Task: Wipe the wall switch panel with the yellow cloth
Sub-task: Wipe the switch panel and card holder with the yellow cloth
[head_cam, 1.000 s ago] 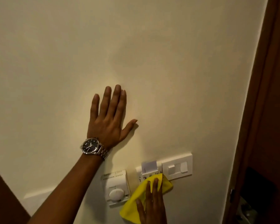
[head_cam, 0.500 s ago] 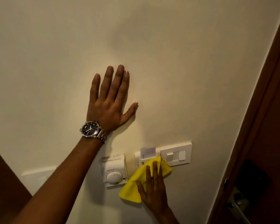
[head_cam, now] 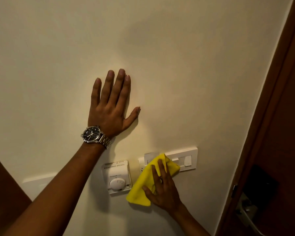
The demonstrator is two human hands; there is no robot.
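Observation:
A white wall switch panel [head_cam: 186, 158] is mounted low on the cream wall, with rocker switches at its right end. The yellow cloth [head_cam: 143, 183] covers the panel's left half and hangs down below it. My right hand [head_cam: 162, 188] presses flat on the cloth, fingers pointing up onto the panel. My left hand [head_cam: 109, 108] lies flat on the bare wall above and to the left, fingers spread, with a steel wristwatch on the wrist.
A white thermostat [head_cam: 117, 178] with a round dial sits just left of the cloth. Another pale plate [head_cam: 39, 181] shows behind my left forearm. A dark wooden door frame [head_cam: 271, 116] and a metal door handle [head_cam: 245, 212] stand at the right.
My right hand has slid the cloth up and to the right over the panel. The left hand stays planted on the wall; the view has shifted slightly.

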